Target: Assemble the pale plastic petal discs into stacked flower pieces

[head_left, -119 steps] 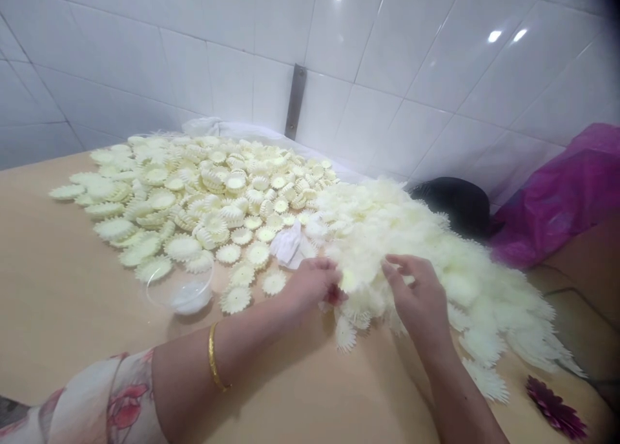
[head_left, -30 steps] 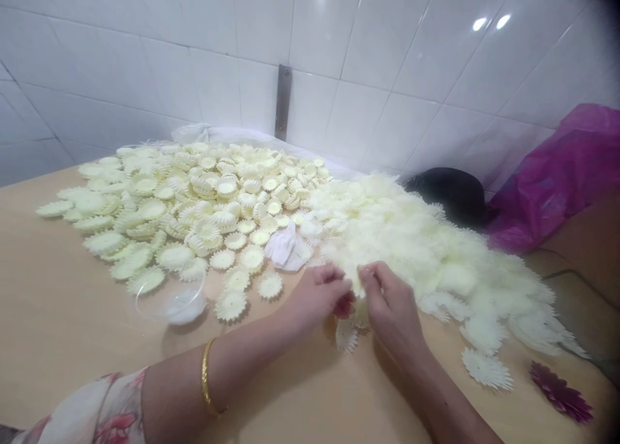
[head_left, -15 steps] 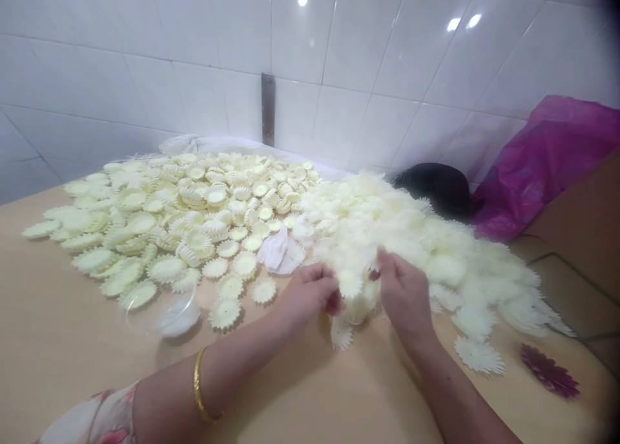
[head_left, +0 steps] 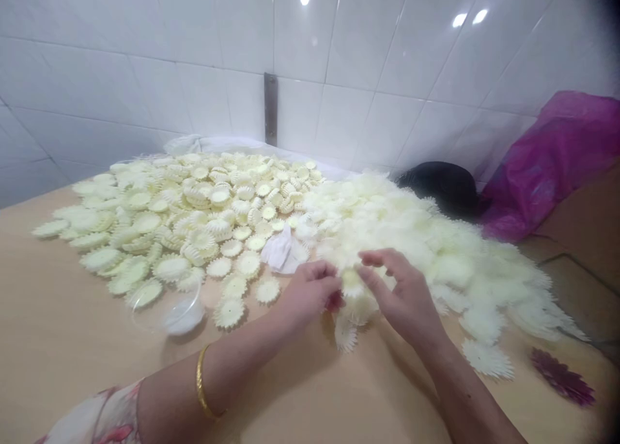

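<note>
My left hand (head_left: pixel 312 289) is pinched shut on the edge of a pale yellow fabric flower piece (head_left: pixel 352 284) with a notched rim. Facing it from the right, my right hand (head_left: pixel 402 289) has thumb and forefinger apart, close to the far side of that piece. Behind both hands spreads a heap of thin, sheer flower pieces (head_left: pixel 450 256). To the left lies a large pile of thicker notched flower discs (head_left: pixel 194 205). One loose pale petal piece (head_left: pixel 345 334) rests just below my hands.
A clear round dish with white contents (head_left: pixel 181 316) sits at the left front of the table (head_left: pixel 62 340). A crumpled white cloth (head_left: pixel 283 250) lies mid-table. At right are a dark red flower piece (head_left: pixel 562 374), a black object (head_left: pixel 440 185) and a magenta plastic bag (head_left: pixel 547 159) by the tiled wall.
My right hand has moved slightly left towards the left hand's flower piece, and its fingers have spread from a closed pinch. My left hand stays nearly in place. The view has shifted slightly.
</note>
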Available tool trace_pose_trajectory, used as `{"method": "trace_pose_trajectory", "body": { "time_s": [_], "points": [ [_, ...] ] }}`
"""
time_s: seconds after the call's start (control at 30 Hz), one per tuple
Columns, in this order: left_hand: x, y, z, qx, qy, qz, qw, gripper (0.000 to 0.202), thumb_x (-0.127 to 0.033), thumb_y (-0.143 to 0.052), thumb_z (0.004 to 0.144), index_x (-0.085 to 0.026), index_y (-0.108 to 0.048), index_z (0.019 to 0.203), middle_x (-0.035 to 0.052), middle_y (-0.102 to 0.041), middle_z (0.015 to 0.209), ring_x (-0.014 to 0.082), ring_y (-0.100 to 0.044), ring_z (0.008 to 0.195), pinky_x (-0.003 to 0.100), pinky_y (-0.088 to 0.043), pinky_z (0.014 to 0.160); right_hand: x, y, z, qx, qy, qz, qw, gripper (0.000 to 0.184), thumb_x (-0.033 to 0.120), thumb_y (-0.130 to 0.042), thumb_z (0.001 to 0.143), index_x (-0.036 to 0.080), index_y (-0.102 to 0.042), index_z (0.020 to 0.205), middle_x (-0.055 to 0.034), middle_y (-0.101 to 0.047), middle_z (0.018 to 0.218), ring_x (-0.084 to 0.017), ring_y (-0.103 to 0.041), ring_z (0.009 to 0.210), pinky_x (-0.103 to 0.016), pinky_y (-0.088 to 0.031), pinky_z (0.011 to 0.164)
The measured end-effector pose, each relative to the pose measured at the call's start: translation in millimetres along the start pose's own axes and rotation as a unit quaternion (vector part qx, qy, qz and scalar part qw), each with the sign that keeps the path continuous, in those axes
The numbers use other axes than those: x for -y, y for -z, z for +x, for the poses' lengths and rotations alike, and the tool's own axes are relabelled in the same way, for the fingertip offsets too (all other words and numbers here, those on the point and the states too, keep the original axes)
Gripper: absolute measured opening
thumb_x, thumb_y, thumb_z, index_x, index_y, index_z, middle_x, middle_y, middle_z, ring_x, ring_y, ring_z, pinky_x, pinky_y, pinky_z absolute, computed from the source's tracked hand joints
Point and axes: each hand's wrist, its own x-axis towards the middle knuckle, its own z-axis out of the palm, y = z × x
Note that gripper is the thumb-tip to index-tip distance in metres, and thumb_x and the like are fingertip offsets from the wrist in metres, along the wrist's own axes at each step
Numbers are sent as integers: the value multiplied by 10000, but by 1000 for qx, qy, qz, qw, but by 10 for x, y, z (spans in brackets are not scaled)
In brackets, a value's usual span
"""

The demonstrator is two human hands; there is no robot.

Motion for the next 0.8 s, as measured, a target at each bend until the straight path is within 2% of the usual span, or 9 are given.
{"method": "trace_pose_trajectory", "body": {
  "time_s": [0.07, 0.17, 0.33, 0.5, 0.67, 0.8],
  "points": [
    [-3, -6, -3, 4, -5, 7, 1000, 81, -206, -556, 685, -159, -497, 655, -10, -514, 555, 123, -551, 566, 250, -406, 564, 44, -18, -20, 61, 6, 24, 998, 205, 326, -526, 808, 203, -598, 954, -40, -618, 892, -188, -543, 858, -308, -416, 737],
    [0, -8, -8, -1, -10, 12, 1000, 95, -230, -550, 702, -159, -498, 669, -6, -510, 566, 124, -545, 584, 255, -406, 572, 71, -54, -39, 94, 10, 31, 995, 138, 276, -485, 823, 197, -597, 823, -27, -612, 787, -176, -540, 770, -294, -410, 692],
    [18, -16, -24, 4, -23, 0, 1000, 226, -371, -585, 712, -164, -506, 758, 6, -532, 671, 133, -552, 648, 275, -423, 606, 74, -150, -78, 44, -41, 10, 998, 222, 290, -421, 842, 193, -466, 648, 10, -493, 586, -131, -443, 556, -248, -339, 519],
    [55, -42, -24, 17, -16, -9, 1000, 225, -353, -605, 706, -159, -499, 750, 3, -532, 668, 124, -540, 642, 273, -420, 612, 87, -216, -105, 0, -90, 18, 996, 338, 333, -411, 842, 208, -261, 566, 58, -308, 488, -94, -300, 464, -221, -249, 438],
    [53, -62, -37, 37, -20, -9, 999, 263, -401, -593, 712, -158, -496, 734, 11, -545, 682, 118, -532, 632, 273, -415, 611, 104, -246, -116, -15, -108, 54, 993, 388, 394, -380, 856, 206, -259, 538, 62, -273, 457, -85, -278, 444, -214, -237, 415],
    [38, -76, -54, 30, -25, -7, 999, 206, -324, -581, 716, -162, -460, 676, -5, -516, 626, 116, -531, 604, 268, -411, 594, 109, -263, -124, 7, -139, 84, 987, 449, 474, -347, 856, 202, -283, 504, 49, -286, 443, -90, -302, 437, -218, -254, 410]
  ]
}}
